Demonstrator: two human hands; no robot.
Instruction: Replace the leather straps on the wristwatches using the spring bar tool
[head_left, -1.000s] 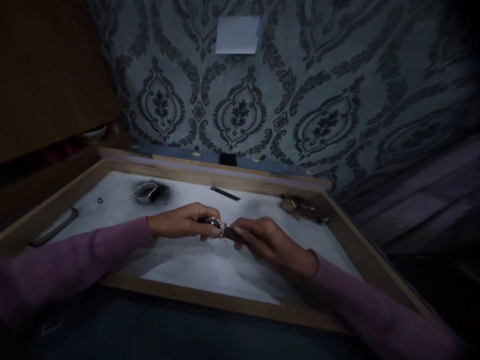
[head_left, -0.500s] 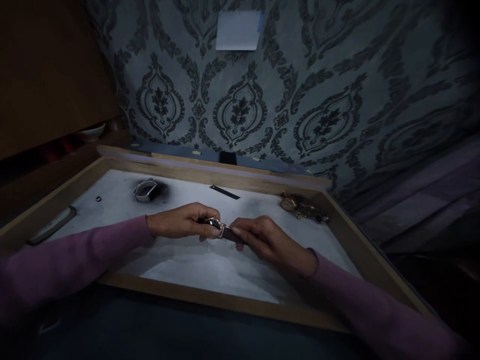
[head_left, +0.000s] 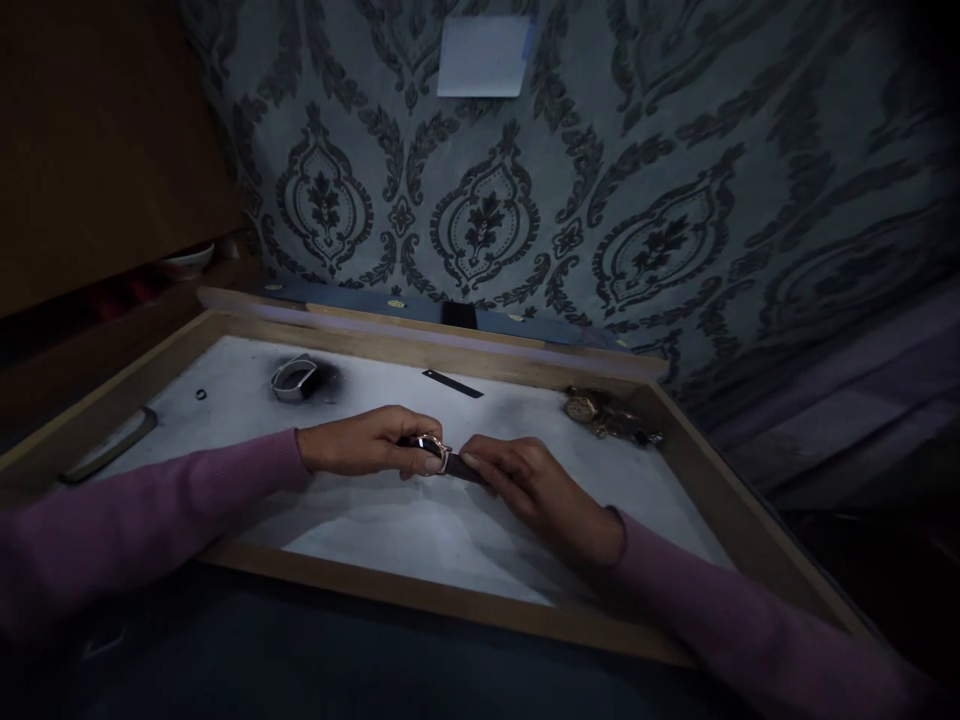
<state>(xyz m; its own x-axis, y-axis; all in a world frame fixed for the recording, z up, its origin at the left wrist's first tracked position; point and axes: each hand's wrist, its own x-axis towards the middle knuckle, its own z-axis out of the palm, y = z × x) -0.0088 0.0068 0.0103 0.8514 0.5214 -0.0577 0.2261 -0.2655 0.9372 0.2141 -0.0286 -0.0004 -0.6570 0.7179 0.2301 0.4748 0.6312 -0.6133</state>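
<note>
Between my hands, above the white-lined tray (head_left: pixel 352 575), is a wristwatch (head_left: pixel 430 446) with a gold-coloured case and a dark strap. My left hand (head_left: pixel 367 442) pinches the watch case between thumb and fingers. On the other side, my right hand (head_left: pixel 536 490) grips the dark watch strap (head_left: pixel 463 467) close to the case. The ends of the strap are partly hidden by my fingers. Behind the hands, a flat black strap piece (head_left: pixel 452 384) lies on the white lining.
A grey-banded watch (head_left: pixel 294 379) lies at the back left, near a small dark ring (head_left: pixel 201 394). A curved olive strap (head_left: pixel 112 450) rests by the left wall. Several gold-coloured watches (head_left: pixel 607 415) are heaped at the back right. A white card (head_left: pixel 484 57) is on the patterned wall.
My right fingers have shifted slightly on the strap and curled in more. The left hand keeps its hold on the watch case. The view has moved a little.
</note>
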